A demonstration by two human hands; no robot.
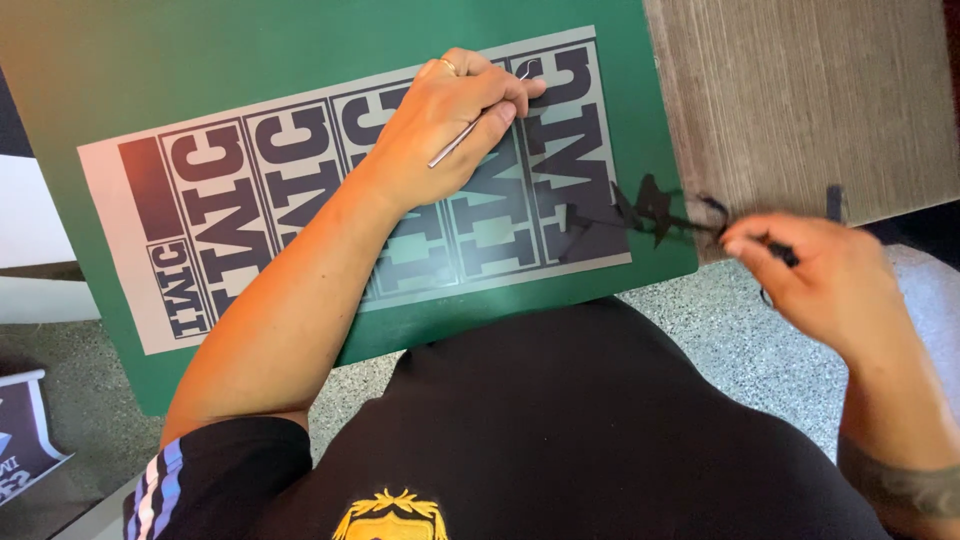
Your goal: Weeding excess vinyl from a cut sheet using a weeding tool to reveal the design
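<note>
A grey sheet of dark cut-out lettering (300, 190) lies on a green cutting mat (200, 60). My left hand (445, 125) rests on the sheet near its far right part and grips a thin metal hooked pick (470, 130), its hook end near the top edge of the sheet. My right hand (820, 275) is off the mat's right edge, fingers pinched on a ragged strip of dark peeled film (650, 210) that stretches back to the sheet's right end.
The mat sits on a grey wood-grain tabletop (800, 90), overhanging its near edge. A speckled floor (740, 340) shows below. Another printed sheet (25, 435) lies at the lower left.
</note>
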